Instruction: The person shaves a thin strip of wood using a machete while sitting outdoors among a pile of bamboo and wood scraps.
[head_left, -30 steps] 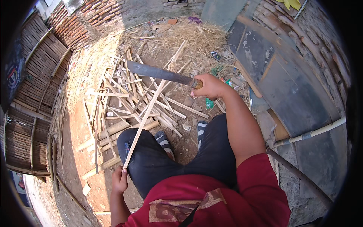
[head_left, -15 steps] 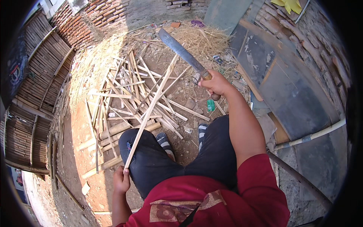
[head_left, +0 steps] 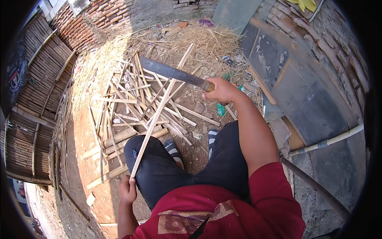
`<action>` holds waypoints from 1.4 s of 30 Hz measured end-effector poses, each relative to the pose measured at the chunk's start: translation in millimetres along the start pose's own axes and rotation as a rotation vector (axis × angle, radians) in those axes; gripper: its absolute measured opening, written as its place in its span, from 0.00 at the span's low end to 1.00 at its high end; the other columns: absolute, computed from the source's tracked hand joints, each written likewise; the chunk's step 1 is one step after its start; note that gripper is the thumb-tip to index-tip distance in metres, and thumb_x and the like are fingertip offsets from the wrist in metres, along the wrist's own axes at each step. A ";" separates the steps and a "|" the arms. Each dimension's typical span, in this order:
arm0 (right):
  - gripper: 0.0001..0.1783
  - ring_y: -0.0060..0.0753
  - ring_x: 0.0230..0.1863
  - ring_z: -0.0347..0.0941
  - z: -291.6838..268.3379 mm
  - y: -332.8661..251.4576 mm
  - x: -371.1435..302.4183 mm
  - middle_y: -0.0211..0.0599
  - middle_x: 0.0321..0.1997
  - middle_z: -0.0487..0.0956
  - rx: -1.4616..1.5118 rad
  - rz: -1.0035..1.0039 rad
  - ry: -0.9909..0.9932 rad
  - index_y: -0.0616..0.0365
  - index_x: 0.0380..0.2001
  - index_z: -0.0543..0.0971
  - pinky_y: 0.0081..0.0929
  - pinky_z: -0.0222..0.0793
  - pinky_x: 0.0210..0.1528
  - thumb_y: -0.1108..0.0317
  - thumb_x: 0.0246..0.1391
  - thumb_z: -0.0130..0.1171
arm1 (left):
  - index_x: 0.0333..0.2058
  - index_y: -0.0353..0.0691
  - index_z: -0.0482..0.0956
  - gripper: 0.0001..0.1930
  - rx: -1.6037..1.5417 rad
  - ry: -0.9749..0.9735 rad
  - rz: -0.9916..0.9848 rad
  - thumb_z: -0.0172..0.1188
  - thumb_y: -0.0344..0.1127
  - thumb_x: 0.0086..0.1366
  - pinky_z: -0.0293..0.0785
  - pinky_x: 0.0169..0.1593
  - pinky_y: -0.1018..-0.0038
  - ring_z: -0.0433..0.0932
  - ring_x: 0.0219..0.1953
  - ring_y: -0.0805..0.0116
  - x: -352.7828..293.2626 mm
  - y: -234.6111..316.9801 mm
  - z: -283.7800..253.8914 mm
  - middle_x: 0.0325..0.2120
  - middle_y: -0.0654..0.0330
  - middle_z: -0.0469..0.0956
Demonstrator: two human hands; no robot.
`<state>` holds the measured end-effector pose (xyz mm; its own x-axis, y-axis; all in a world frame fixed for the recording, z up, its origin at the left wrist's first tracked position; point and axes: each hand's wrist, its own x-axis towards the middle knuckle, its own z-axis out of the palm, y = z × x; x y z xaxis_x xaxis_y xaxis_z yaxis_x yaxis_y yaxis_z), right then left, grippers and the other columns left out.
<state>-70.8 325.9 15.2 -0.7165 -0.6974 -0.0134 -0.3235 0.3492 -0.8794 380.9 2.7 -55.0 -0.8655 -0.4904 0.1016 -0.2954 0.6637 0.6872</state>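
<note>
My left hand (head_left: 127,190) is closed round the near end of a long pale bamboo strip (head_left: 153,123). The strip slants up and away to the right, passing over my left thigh. In my right hand (head_left: 222,91) is the wooden handle of a machete (head_left: 171,73), gripped beyond my knees. Its broad dark blade points left and crosses the strip near the strip's far part; whether it touches the wood I cannot tell.
A loose heap of split bamboo strips (head_left: 133,89) covers the ground ahead on the left, with thicker bamboo poles (head_left: 107,176) beside my left leg. Straw (head_left: 211,42) lies farther off. Dark boards (head_left: 302,91) lean at the right, and a bamboo slat panel (head_left: 43,55) stands at the left.
The machete has come down and swung left, its blade turning from a steep slant to nearly level across the strip. The strip's far end has shifted slightly; my left hand stays put.
</note>
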 end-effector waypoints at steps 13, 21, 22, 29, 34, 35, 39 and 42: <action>0.20 0.21 0.22 0.67 -22.5 0.2 -6.6 0.26 0.24 0.73 0.244 0.201 0.196 0.60 0.46 0.76 0.28 0.64 0.26 0.66 0.52 0.70 | 0.28 0.36 0.71 0.17 0.071 0.005 0.011 0.52 0.43 0.73 0.68 0.28 0.63 0.74 0.20 0.57 -1.7 -3.1 2.2 0.17 0.51 0.73; 0.20 0.20 0.23 0.65 -9.3 -1.6 -2.1 0.25 0.23 0.73 0.036 0.138 0.081 0.60 0.45 0.78 0.27 0.64 0.28 0.65 0.51 0.72 | 0.28 0.35 0.71 0.17 0.040 -0.010 -0.009 0.53 0.42 0.72 0.67 0.28 0.62 0.74 0.21 0.56 -3.8 0.8 -0.4 0.16 0.51 0.72; 0.20 0.19 0.23 0.65 -9.9 -6.0 -3.0 0.25 0.23 0.72 0.072 0.187 0.096 0.60 0.45 0.78 0.27 0.63 0.26 0.65 0.51 0.72 | 0.28 0.35 0.71 0.17 0.049 -0.009 -0.017 0.53 0.42 0.72 0.67 0.28 0.62 0.74 0.21 0.56 -2.7 3.1 -0.7 0.17 0.50 0.72; 0.21 0.17 0.14 0.59 -9.0 -6.0 -3.7 0.24 0.20 0.70 0.197 0.160 0.166 0.59 0.49 0.75 0.25 0.56 0.17 0.67 0.54 0.70 | 0.27 0.35 0.70 0.17 0.055 -0.001 -0.011 0.53 0.42 0.72 0.66 0.28 0.62 0.73 0.20 0.57 -10.6 -8.4 -2.7 0.16 0.50 0.72; 0.23 0.21 0.18 0.65 -6.3 7.6 -1.0 0.29 0.22 0.73 0.092 0.184 0.109 0.61 0.50 0.75 0.26 0.60 0.21 0.66 0.53 0.69 | 0.27 0.35 0.69 0.18 0.079 -0.010 -0.044 0.52 0.42 0.73 0.65 0.27 0.63 0.71 0.20 0.60 -7.5 0.9 -1.8 0.16 0.50 0.71; 0.22 0.21 0.19 0.66 -1.5 6.7 -1.0 0.28 0.22 0.73 0.020 0.099 0.103 0.60 0.49 0.76 0.27 0.61 0.23 0.66 0.52 0.70 | 0.26 0.35 0.69 0.18 0.048 -0.010 -0.039 0.52 0.42 0.73 0.65 0.27 0.63 0.71 0.20 0.60 -6.4 -1.6 0.8 0.16 0.51 0.70; 0.22 0.24 0.21 0.67 6.6 -23.2 -6.2 0.26 0.23 0.74 0.005 0.121 0.090 0.59 0.46 0.78 0.29 0.65 0.26 0.63 0.51 0.73 | 0.26 0.35 0.68 0.18 -0.017 0.002 -0.026 0.52 0.42 0.73 0.65 0.27 0.63 0.71 0.20 0.62 -11.6 -4.7 -1.6 0.16 0.51 0.70; 0.25 0.26 0.22 0.70 -7.3 -10.4 -1.5 0.30 0.23 0.74 0.138 0.207 0.179 0.62 0.48 0.77 0.31 0.65 0.27 0.62 0.50 0.73 | 0.26 0.35 0.68 0.18 -0.003 0.010 0.005 0.52 0.42 0.73 0.65 0.27 0.63 0.71 0.21 0.61 -6.9 -7.6 0.2 0.16 0.51 0.70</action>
<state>-70.8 327.9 27.9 -0.8598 -0.4949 -0.1255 -0.0812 0.3751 -0.9234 389.0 1.1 -61.0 -0.8628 -0.4928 0.1128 -0.2898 0.6648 0.6885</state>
